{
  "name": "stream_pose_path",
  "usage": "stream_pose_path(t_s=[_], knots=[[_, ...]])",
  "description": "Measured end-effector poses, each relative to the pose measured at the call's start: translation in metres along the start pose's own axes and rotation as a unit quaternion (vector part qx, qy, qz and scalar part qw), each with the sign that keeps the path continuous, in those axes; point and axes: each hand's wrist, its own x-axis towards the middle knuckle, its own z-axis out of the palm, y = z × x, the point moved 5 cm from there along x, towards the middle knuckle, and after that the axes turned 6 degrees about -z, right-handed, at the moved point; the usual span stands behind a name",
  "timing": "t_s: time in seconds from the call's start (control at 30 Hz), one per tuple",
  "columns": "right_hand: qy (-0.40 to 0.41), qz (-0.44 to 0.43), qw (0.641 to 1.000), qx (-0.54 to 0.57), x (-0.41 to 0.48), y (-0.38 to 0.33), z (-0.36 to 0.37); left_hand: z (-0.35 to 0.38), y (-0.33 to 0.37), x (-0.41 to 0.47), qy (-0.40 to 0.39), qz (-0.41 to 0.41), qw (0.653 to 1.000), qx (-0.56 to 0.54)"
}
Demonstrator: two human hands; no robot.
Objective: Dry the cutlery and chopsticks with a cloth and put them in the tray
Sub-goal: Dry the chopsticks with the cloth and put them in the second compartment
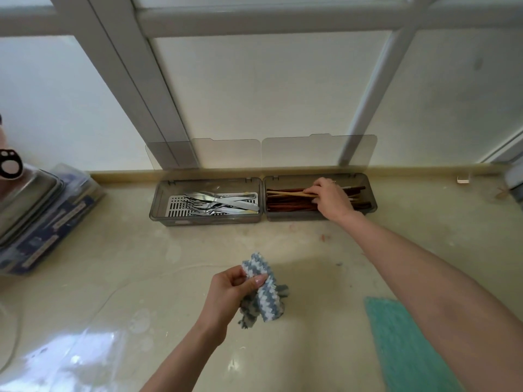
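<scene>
Two grey trays with raised clear lids stand side by side at the back of the counter. The left tray (pixel 158 205) holds several metal forks and spoons (pixel 223 203). The right tray (pixel 370 199) holds dark red chopsticks (pixel 285 206). My right hand (pixel 329 198) reaches into the right tray and its fingers pinch a pair of pale wooden chopsticks (pixel 288 192) lying over the dark ones. Nearer to me, my left hand (pixel 226 295) grips a crumpled blue-and-white striped cloth (pixel 264 292) above the counter.
A teal cloth (pixel 402 343) lies on the counter at the lower right. A metal dish on stacked blue packages (pixel 42 222) sits at the left edge. A sheet of clear plastic (pixel 70 349) covers the lower left. Window frames rise behind the trays.
</scene>
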Motion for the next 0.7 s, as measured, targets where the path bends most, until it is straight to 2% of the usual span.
stream_pose_path(t_s=[0.07, 0.17, 0.23, 0.3, 0.4, 0.5, 0.7], knots=[[0.018, 0.02, 0.999, -0.02, -0.003, 0.004, -0.001, 0.0, -0.001, 0.0, 0.002, -0.002, 1.0, -0.004], [0.091, 0.018, 0.995, -0.033, -0.011, 0.006, -0.006, 0.0, -0.001, 0.0, 0.002, -0.006, 1.0, -0.007], [0.063, 0.02, 0.997, -0.043, -0.012, 0.006, -0.002, -0.001, -0.002, 0.0, 0.003, -0.008, 1.0, -0.011], [0.044, 0.062, 0.996, -0.04, -0.011, 0.011, -0.003, -0.001, -0.002, 0.0, 0.006, -0.009, 1.0, -0.013], [0.055, 0.112, 0.991, -0.056, -0.01, 0.015, -0.007, -0.001, 0.0, -0.001, 0.006, -0.007, 1.0, -0.012], [0.065, 0.059, 0.99, -0.108, -0.01, 0.006, -0.006, -0.003, 0.002, -0.001, 0.011, -0.001, 1.0, -0.012], [0.069, -0.013, 0.995, -0.066, -0.018, 0.001, -0.008, -0.008, 0.003, -0.001, 0.015, 0.001, 1.0, -0.018]])
